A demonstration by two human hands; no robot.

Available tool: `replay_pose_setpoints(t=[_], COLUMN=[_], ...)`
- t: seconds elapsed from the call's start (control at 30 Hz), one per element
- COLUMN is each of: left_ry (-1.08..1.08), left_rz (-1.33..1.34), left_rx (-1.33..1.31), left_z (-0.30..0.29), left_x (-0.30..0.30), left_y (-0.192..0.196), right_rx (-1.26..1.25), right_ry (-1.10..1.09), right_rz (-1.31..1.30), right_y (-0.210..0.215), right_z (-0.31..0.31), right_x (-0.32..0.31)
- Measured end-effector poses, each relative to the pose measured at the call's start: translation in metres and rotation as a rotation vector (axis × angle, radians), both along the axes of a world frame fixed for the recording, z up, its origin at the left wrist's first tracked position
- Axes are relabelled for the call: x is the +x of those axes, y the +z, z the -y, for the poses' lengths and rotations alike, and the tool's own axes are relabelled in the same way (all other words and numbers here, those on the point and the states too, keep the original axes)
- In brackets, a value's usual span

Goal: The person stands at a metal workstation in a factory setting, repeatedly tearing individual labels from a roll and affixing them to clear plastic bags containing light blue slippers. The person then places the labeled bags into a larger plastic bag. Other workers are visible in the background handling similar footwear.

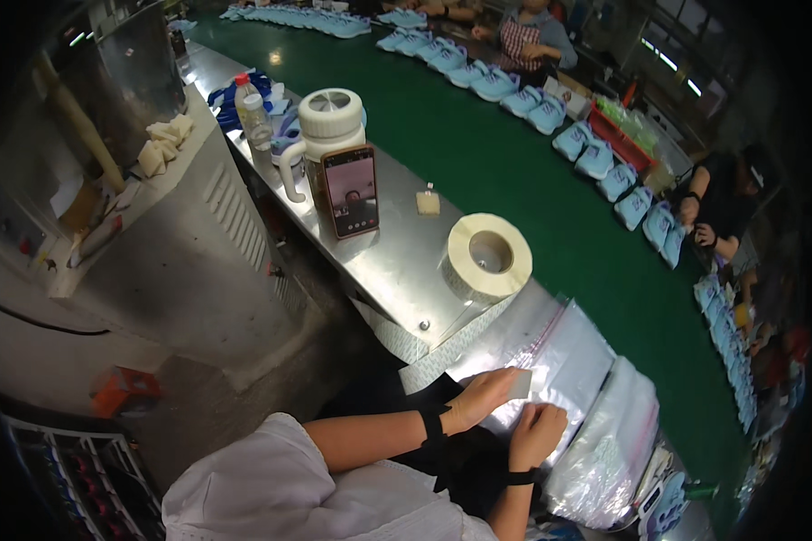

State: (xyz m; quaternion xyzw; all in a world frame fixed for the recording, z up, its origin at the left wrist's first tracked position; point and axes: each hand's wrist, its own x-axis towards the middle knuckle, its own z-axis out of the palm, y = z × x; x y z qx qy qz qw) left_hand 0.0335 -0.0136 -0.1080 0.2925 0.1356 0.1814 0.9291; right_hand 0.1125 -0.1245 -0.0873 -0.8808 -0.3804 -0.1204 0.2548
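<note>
My left hand [484, 398] pinches a small pale square piece [521, 384], perhaps a label, over a stack of clear plastic bags [564, 347]. Close by on the right, my right hand [538, 435] has its fingers curled together above the same bags; whatever they hold, if anything, is hidden. A big roll of pale labels [465, 261] rests on the metal bench beyond my hands. From it a strip of labels [456, 352] runs down over the near edge, by my left wrist. A second, bulging pile of clear bags [609, 433] is right of my right hand.
A phone [352, 194] leans against a white jug [331, 117] on the metal bench [397, 270], near bottles [258, 126]. Past it, a green conveyor belt [478, 167] carries rows of light blue shoes [496, 84], with people working along its far side. A metal cabinet [180, 243] stands left.
</note>
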Motion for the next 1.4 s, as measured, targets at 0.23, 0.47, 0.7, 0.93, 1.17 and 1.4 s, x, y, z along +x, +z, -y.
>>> replay_pose_setpoints(t=[0.23,0.47,0.7,0.93,1.17,1.4], left_ry=[0.058,-0.33,-0.609,-0.574,-0.356,-0.462], left_rz=[-0.181,-0.239,-0.208,-0.148,-0.123,-0.158], left_rx=[0.84,0.579,0.157,-0.215,-0.028,0.032], left_z=[-0.006,-0.006,0.022,-0.007,-0.035,-0.036], left_x=[-0.001,0.04,0.072,0.029,-0.027,-0.023], left_y=[-0.002,0.054,0.055,0.076,0.082,0.057], right_rx=[0.642,0.69,0.456,0.256,-0.04,0.581], right_ry=[-0.017,-0.019,0.19,0.305,0.134,-0.092], right_rz=[-0.825,-0.559,-0.442,-0.346,-0.044,-0.82], right_y=[0.022,0.051,0.062,0.056,0.029,0.058], right_z=[0.031,0.054,0.049,0.05,0.026,0.049], right_x=[0.008,0.019,0.023,-0.014,-0.022,0.04])
